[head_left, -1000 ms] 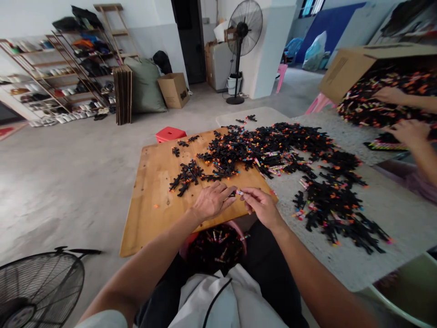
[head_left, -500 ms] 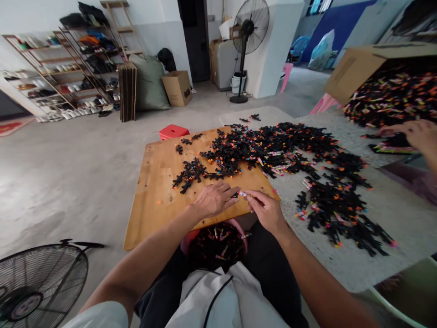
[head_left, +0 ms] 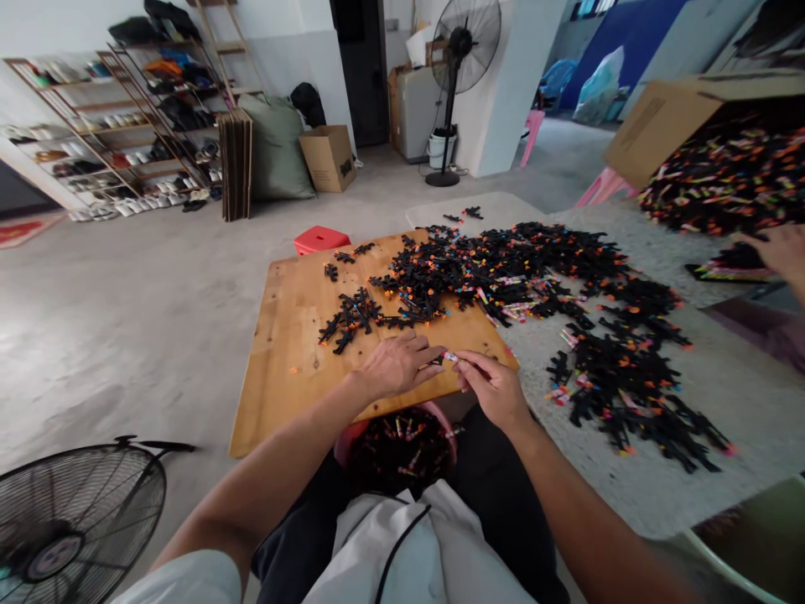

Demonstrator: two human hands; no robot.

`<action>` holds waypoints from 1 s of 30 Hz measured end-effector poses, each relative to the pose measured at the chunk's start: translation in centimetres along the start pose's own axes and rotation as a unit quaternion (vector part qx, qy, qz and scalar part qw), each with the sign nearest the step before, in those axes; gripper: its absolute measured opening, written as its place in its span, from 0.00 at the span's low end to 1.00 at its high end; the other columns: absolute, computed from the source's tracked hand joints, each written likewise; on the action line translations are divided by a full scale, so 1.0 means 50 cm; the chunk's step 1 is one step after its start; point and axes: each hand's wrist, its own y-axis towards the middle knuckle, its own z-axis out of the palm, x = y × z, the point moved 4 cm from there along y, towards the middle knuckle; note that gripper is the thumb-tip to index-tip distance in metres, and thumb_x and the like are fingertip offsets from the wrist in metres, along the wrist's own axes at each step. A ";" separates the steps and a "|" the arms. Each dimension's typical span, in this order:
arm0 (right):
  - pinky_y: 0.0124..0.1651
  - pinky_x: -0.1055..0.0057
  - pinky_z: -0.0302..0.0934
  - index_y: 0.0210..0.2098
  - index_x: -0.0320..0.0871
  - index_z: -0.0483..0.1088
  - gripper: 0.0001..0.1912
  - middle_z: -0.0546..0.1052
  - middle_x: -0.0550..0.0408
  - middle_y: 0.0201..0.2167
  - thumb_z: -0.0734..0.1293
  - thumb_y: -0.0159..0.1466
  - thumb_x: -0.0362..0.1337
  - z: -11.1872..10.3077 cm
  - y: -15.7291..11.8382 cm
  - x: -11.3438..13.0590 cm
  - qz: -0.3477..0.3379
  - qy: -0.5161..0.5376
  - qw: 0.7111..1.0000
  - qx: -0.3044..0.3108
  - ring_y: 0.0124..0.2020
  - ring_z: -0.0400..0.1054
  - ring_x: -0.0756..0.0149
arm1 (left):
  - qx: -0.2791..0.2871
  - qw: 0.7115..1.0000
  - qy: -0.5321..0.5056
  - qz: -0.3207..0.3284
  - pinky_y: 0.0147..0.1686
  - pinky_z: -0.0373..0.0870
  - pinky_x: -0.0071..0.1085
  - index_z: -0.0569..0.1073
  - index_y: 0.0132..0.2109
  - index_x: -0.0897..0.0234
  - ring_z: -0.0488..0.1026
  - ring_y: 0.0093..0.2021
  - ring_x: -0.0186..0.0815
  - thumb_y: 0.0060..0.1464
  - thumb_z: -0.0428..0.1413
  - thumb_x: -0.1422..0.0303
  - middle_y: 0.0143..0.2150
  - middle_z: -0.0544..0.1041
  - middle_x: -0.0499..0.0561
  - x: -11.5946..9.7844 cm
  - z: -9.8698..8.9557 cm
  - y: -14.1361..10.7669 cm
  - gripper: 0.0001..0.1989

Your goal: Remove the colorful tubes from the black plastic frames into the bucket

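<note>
The small black plastic piece with a pale, brightly printed end (head_left: 450, 357) is held between the two hands, just above the near right part of the yellow-brown wooden table (head_left: 280, 310). To the right of that, and meeting it, runs the larger speckled grey table (head_left: 748, 377). A broad heap of black gun-shaped plastic pieces with orange tips (head_left: 541, 252) spreads across both, beyond the hands and off to the right; a smaller cluster of the same black pieces (head_left: 355, 315) lies on the wood, ahead of the left hand's knuckles and apart from them. Below the table's near edge, between the person's knees, sits the round pink tub (head_left: 343, 443) with more pieces in it, so it lies lower than the held piece and closer to the body.

The left hand (head_left: 397, 365) reaches in from the left, back upward, its fingers stretched to the right and closed with the thumb on the black part. The right hand (head_left: 494, 387) comes from the other side, thumb and forefinger pinching the pale end. Neither hand is clearly nearer: each has one end of the piece. Its long axis seems to run roughly left to right, from one set of fingertips to the other, across the line of sight. The finer shape of the black part is hidden by the fingers.
</note>
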 end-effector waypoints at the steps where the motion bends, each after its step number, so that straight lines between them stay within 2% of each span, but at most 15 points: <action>1: 0.35 0.67 0.74 0.51 0.45 0.80 0.17 0.83 0.50 0.36 0.65 0.72 0.47 -0.002 -0.002 0.000 -0.009 -0.007 1.000 0.003 0.29 0.75 0.64 | 0.001 1.000 -0.005 0.003 0.43 0.69 0.34 0.74 0.61 0.60 0.72 0.44 0.41 0.73 0.42 0.53 0.43 0.77 0.55 0.000 0.001 0.000 0.24; 4: 0.40 0.66 0.74 0.53 0.47 0.79 0.15 0.83 0.51 0.37 0.64 0.73 0.43 -0.004 -0.006 0.005 -0.072 -0.056 0.996 0.011 0.33 0.77 0.62 | 0.008 0.999 -0.028 0.019 0.43 0.69 0.33 0.74 0.61 0.60 0.73 0.44 0.40 0.73 0.43 0.53 0.42 0.78 0.54 0.001 0.007 0.000 0.24; 7: 0.49 0.64 0.73 0.55 0.49 0.78 0.15 0.83 0.51 0.41 0.63 0.73 0.38 0.002 -0.013 0.013 -0.149 -0.105 0.983 0.010 0.39 0.78 0.62 | 0.023 0.998 -0.056 0.031 0.43 0.69 0.32 0.74 0.60 0.60 0.74 0.44 0.39 0.74 0.43 0.54 0.42 0.78 0.54 0.004 0.014 0.000 0.23; 9: 0.52 0.63 0.71 0.54 0.49 0.78 0.15 0.83 0.51 0.42 0.63 0.73 0.37 0.008 -0.018 0.014 -0.164 -0.111 0.980 0.007 0.41 0.78 0.61 | 0.032 0.996 -0.070 0.038 0.44 0.70 0.32 0.74 0.60 0.60 0.75 0.44 0.39 0.74 0.42 0.55 0.43 0.79 0.54 0.008 0.019 -0.002 0.23; 12: 0.47 0.64 0.73 0.52 0.47 0.79 0.14 0.83 0.51 0.37 0.64 0.73 0.40 0.013 -0.025 0.003 -0.092 -0.061 0.994 0.001 0.37 0.78 0.61 | 0.037 0.995 -0.075 0.052 0.45 0.70 0.32 0.74 0.61 0.59 0.75 0.46 0.39 0.74 0.42 0.55 0.43 0.79 0.54 0.012 0.024 -0.007 0.23; 15: 0.42 0.65 0.73 0.51 0.46 0.80 0.15 0.83 0.53 0.32 0.65 0.72 0.43 0.016 -0.030 -0.008 -0.004 0.003 1.000 0.024 0.32 0.78 0.62 | 0.045 0.995 -0.066 0.055 0.45 0.70 0.32 0.73 0.62 0.59 0.75 0.47 0.40 0.74 0.43 0.55 0.44 0.80 0.55 0.013 0.026 -0.010 0.23; 19: 0.46 0.65 0.72 0.51 0.46 0.81 0.16 0.83 0.54 0.31 0.67 0.71 0.45 0.017 -0.037 -0.018 0.018 0.025 0.998 0.048 0.33 0.77 0.63 | 0.064 0.992 -0.107 0.034 0.46 0.70 0.32 0.75 0.60 0.60 0.76 0.46 0.39 0.74 0.42 0.55 0.44 0.80 0.56 0.004 0.027 -0.012 0.22; 21: 0.44 0.66 0.72 0.51 0.46 0.81 0.16 0.83 0.53 0.32 0.67 0.70 0.47 0.023 -0.049 -0.032 0.050 0.053 0.996 0.057 0.32 0.77 0.63 | 0.077 0.986 -0.149 0.016 0.47 0.70 0.31 0.75 0.58 0.58 0.77 0.47 0.39 0.74 0.42 0.55 0.46 0.81 0.55 -0.003 0.031 -0.018 0.22; 23: 0.38 0.67 0.73 0.51 0.45 0.80 0.18 0.83 0.53 0.33 0.67 0.70 0.49 0.036 -0.067 -0.052 0.107 0.090 0.986 0.096 0.30 0.77 0.64 | 0.105 0.975 -0.198 0.002 0.46 0.70 0.29 0.76 0.57 0.54 0.78 0.47 0.38 0.73 0.44 0.54 0.47 0.82 0.52 -0.011 0.043 -0.029 0.20; 26: 0.30 0.69 0.70 0.52 0.45 0.80 0.21 0.84 0.52 0.35 0.70 0.66 0.51 0.048 -0.093 -0.075 0.176 0.120 0.951 0.222 0.27 0.76 0.64 | 0.190 0.952 -0.240 -0.012 0.38 0.69 0.26 0.80 0.51 0.53 0.80 0.40 0.37 0.69 0.51 0.54 0.41 0.84 0.50 -0.022 0.073 -0.056 0.17; 28: 0.29 0.70 0.68 0.51 0.45 0.80 0.21 0.84 0.52 0.36 0.71 0.65 0.50 0.025 -0.087 -0.085 0.179 0.084 0.942 0.271 0.27 0.76 0.64 | 0.241 0.940 -0.242 -0.024 0.33 0.67 0.26 0.83 0.44 0.55 0.80 0.35 0.37 0.65 0.55 0.54 0.36 0.84 0.49 -0.024 0.088 -0.075 0.14; 29: 0.29 0.70 0.67 0.49 0.44 0.81 0.19 0.84 0.52 0.35 0.70 0.66 0.50 0.000 -0.071 -0.092 0.173 0.041 0.950 0.257 0.26 0.76 0.63 | 0.256 0.935 -0.244 -0.029 0.32 0.66 0.26 0.83 0.42 0.55 0.80 0.33 0.37 0.63 0.57 0.54 0.34 0.84 0.49 -0.024 0.092 -0.082 0.14; 30: 0.30 0.70 0.67 0.47 0.44 0.81 0.18 0.84 0.52 0.33 0.68 0.67 0.48 -0.034 -0.046 -0.100 0.165 -0.019 0.963 0.214 0.27 0.75 0.63 | 0.267 0.930 -0.250 -0.035 0.31 0.66 0.26 0.83 0.41 0.56 0.80 0.33 0.38 0.62 0.58 0.54 0.35 0.84 0.49 -0.021 0.093 -0.087 0.14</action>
